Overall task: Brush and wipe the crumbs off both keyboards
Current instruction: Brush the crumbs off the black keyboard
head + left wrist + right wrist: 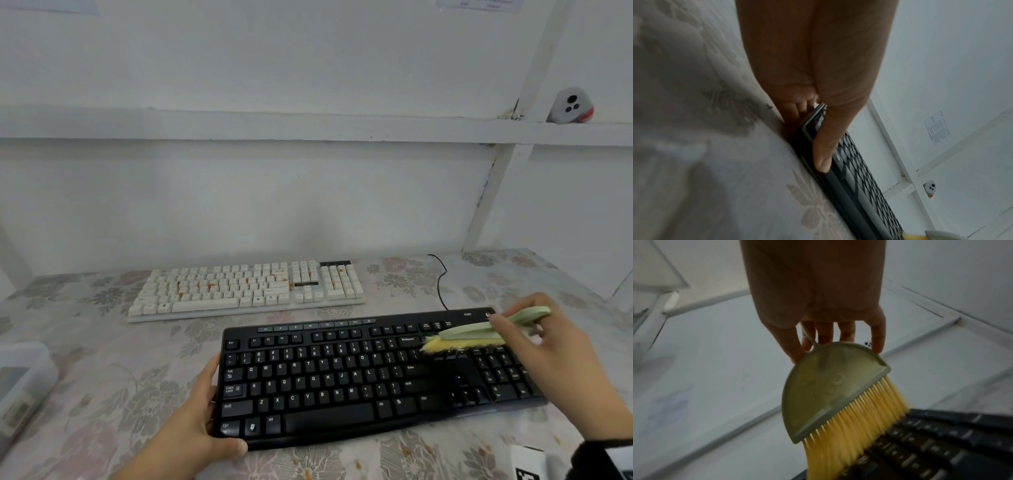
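White painted walls and a shelf ledge (pixel 308 125) fill the upper frame of the head view above a surface (pixel 102 342) under a glossy floral cloth, with a cream keyboard (pixel 246 286) flecked with orange crumbs at centre and the flat black keyboard (pixel 342 380) below it at lower centre. The left hand (pixel 191 425) grips that keyboard's lower-left corner, thumb over the edge, which the left wrist view confirms, fingers tucked beneath. At right, the right hand (pixel 548 349) pinches a pale green half-moon plastic brush (pixel 479 332); only the right wrist view shows its yellow bristles (pixel 855 426) splayed on the keys.
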A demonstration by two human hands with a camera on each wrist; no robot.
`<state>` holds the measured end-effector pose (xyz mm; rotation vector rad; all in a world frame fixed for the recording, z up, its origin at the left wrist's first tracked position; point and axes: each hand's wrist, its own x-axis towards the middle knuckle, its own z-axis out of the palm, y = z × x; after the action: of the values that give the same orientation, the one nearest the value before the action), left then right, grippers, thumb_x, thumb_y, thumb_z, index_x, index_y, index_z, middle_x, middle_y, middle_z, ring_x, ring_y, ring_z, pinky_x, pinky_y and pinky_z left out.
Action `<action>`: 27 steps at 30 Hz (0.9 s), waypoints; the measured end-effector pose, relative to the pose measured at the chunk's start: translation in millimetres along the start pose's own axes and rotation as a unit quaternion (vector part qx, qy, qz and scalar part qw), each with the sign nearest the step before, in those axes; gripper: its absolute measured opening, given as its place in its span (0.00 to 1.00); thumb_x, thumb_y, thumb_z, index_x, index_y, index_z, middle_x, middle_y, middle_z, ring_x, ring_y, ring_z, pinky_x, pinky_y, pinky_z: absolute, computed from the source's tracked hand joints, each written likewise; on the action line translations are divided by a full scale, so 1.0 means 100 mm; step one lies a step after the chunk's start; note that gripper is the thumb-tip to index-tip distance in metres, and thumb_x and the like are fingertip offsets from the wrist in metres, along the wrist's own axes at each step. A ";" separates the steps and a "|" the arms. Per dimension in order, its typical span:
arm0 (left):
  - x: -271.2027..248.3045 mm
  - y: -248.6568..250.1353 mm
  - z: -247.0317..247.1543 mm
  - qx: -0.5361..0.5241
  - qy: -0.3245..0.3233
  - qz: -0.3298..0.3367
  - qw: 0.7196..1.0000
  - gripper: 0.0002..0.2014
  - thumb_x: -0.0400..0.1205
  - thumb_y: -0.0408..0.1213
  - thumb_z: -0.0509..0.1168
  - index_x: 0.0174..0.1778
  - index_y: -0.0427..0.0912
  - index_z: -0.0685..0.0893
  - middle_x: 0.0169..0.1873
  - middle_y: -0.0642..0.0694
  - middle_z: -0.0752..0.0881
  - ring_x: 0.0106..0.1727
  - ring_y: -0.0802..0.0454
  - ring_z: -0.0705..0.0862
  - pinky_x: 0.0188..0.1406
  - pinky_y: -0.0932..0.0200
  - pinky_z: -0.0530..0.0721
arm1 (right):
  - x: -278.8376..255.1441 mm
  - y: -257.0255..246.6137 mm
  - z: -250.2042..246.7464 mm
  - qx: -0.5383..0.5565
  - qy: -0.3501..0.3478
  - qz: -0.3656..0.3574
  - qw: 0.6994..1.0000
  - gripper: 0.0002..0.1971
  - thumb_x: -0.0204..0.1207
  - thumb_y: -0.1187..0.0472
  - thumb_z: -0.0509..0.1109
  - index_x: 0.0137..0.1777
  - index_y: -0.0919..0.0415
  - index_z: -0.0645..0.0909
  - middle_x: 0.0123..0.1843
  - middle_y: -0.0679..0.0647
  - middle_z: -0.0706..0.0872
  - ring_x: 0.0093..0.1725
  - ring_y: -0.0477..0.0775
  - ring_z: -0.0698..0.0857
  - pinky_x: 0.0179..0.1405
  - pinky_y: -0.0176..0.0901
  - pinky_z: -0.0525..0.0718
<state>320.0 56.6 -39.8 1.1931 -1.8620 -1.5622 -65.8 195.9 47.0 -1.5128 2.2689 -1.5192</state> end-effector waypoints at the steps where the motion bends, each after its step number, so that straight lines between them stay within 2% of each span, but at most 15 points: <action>1: 0.00 0.01 0.00 0.002 -0.001 0.000 1.000 0.58 0.49 0.37 0.80 0.66 0.80 0.52 0.63 0.53 0.81 0.59 0.56 0.86 0.62 0.51 0.83 | 0.00 0.02 -0.02 -0.002 0.002 -0.002 1.000 0.13 0.75 0.60 0.72 0.37 0.42 0.74 0.36 0.54 0.85 0.40 0.62 0.81 0.34 0.33 0.75; 3: 0.00 0.01 0.00 0.003 0.000 0.001 1.000 0.59 0.49 0.38 0.79 0.66 0.79 0.51 0.63 0.54 0.80 0.59 0.56 0.86 0.63 0.51 0.82 | -0.04 -0.03 -0.04 0.015 -0.016 0.009 1.000 0.09 0.75 0.58 0.72 0.39 0.44 0.75 0.37 0.54 0.86 0.42 0.65 0.82 0.39 0.45 0.76; 4: 0.01 0.01 0.00 0.005 0.001 0.003 1.000 0.59 0.49 0.38 0.79 0.66 0.79 0.51 0.63 0.53 0.80 0.59 0.56 0.87 0.63 0.51 0.82 | -0.06 -0.02 -0.04 0.028 -0.027 0.013 0.999 0.07 0.75 0.57 0.72 0.40 0.46 0.76 0.37 0.51 0.87 0.45 0.64 0.84 0.42 0.44 0.77; 6: 0.00 0.02 0.00 0.009 0.002 0.007 1.000 0.58 0.49 0.38 0.79 0.66 0.79 0.51 0.62 0.51 0.81 0.57 0.56 0.87 0.61 0.52 0.83 | -0.07 0.11 -0.06 0.022 -0.038 0.014 0.999 0.07 0.75 0.56 0.71 0.40 0.46 0.76 0.39 0.46 0.86 0.48 0.56 0.84 0.42 0.29 0.75; 9: -0.01 0.02 0.00 0.003 0.000 0.010 1.000 0.57 0.49 0.38 0.79 0.66 0.78 0.53 0.61 0.49 0.82 0.56 0.57 0.87 0.57 0.54 0.84 | 0.01 0.19 -0.16 -0.037 -0.001 0.006 0.999 0.10 0.75 0.58 0.72 0.38 0.43 0.75 0.36 0.48 0.86 0.43 0.54 0.82 0.39 0.30 0.73; 11: -0.01 0.02 0.01 -0.002 -0.002 0.009 1.000 0.59 0.49 0.37 0.79 0.69 0.76 0.52 0.61 0.49 0.82 0.57 0.58 0.87 0.54 0.57 0.84 | 0.06 0.23 -0.24 -0.050 0.030 -0.006 0.998 0.11 0.75 0.57 0.72 0.38 0.41 0.74 0.36 0.45 0.85 0.41 0.50 0.81 0.37 0.24 0.73; 14: -0.01 0.03 0.01 0.001 -0.006 0.008 1.000 0.61 0.48 0.38 0.78 0.71 0.74 0.50 0.61 0.50 0.81 0.57 0.60 0.87 0.50 0.60 0.85 | 0.06 0.30 -0.27 -0.009 0.016 0.026 0.999 0.05 0.72 0.47 0.71 0.42 0.44 0.77 0.42 0.36 0.85 0.44 0.48 0.83 0.38 0.18 0.73; 17: -0.01 0.03 0.01 0.003 -0.005 0.004 1.000 0.61 0.48 0.38 0.79 0.72 0.73 0.50 0.61 0.51 0.81 0.56 0.60 0.87 0.51 0.60 0.84 | 0.05 0.40 -0.29 -0.001 -0.016 0.029 0.999 0.26 0.62 0.28 0.67 0.47 0.49 0.78 0.44 0.35 0.85 0.47 0.43 0.82 0.44 0.23 0.76; 18: -0.01 0.03 0.01 0.004 -0.005 0.002 1.000 0.61 0.48 0.39 0.79 0.72 0.74 0.50 0.61 0.52 0.81 0.57 0.60 0.87 0.52 0.59 0.84 | 0.05 0.41 -0.31 -0.017 -0.004 0.022 1.000 0.32 0.58 0.21 0.64 0.46 0.48 0.78 0.44 0.35 0.85 0.47 0.43 0.82 0.44 0.28 0.77; 19: -0.01 0.02 0.00 0.003 -0.005 0.000 1.000 0.61 0.48 0.39 0.79 0.72 0.74 0.50 0.62 0.52 0.81 0.57 0.60 0.87 0.53 0.59 0.84 | 0.06 0.40 -0.34 -0.039 0.015 0.020 0.999 0.33 0.56 0.17 0.61 0.45 0.45 0.78 0.42 0.37 0.85 0.45 0.45 0.82 0.42 0.33 0.77; 20: -0.01 0.02 0.00 0.002 -0.005 -0.001 1.000 0.62 0.48 0.38 0.79 0.72 0.74 0.50 0.62 0.53 0.81 0.57 0.60 0.87 0.54 0.58 0.84 | 0.07 0.38 -0.37 -0.056 0.037 0.016 0.998 0.27 0.58 0.19 0.61 0.42 0.40 0.77 0.40 0.39 0.85 0.43 0.48 0.81 0.40 0.36 0.77; 22: -0.01 0.02 0.00 -0.002 -0.004 -0.002 1.000 0.61 0.48 0.38 0.79 0.70 0.75 0.51 0.62 0.53 0.81 0.57 0.59 0.87 0.54 0.58 0.84 | 0.10 0.36 -0.41 -0.071 0.071 0.005 0.995 0.09 0.71 0.34 0.67 0.39 0.35 0.75 0.40 0.36 0.84 0.42 0.52 0.81 0.37 0.27 0.75; 23: 0.00 0.02 0.01 -0.004 -0.004 -0.002 1.000 0.60 0.48 0.38 0.79 0.69 0.76 0.51 0.62 0.53 0.81 0.58 0.59 0.87 0.55 0.57 0.84 | 0.10 0.36 -0.42 -0.058 0.067 0.009 0.996 0.08 0.71 0.36 0.69 0.40 0.35 0.76 0.42 0.34 0.84 0.44 0.53 0.82 0.39 0.22 0.74; 25: 0.00 0.00 0.00 -0.005 -0.001 -0.002 1.000 0.60 0.48 0.37 0.80 0.68 0.77 0.52 0.63 0.53 0.80 0.58 0.57 0.86 0.58 0.55 0.83 | 0.10 0.45 -0.41 -0.026 0.038 0.026 0.999 0.21 0.65 0.29 0.68 0.46 0.44 0.78 0.44 0.35 0.85 0.48 0.50 0.83 0.41 0.19 0.74; 27: 0.00 -0.01 0.00 -0.007 -0.001 -0.005 1.000 0.61 0.47 0.37 0.80 0.70 0.76 0.52 0.63 0.54 0.80 0.59 0.56 0.86 0.60 0.53 0.83 | 0.09 0.55 -0.41 -0.016 0.018 0.049 0.999 0.30 0.60 0.24 0.66 0.48 0.49 0.78 0.44 0.36 0.85 0.50 0.48 0.84 0.42 0.23 0.75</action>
<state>320.3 57.1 -40.8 1.1971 -1.8454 -1.5796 -128.4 221.7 33.4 -1.3701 2.3602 -1.5036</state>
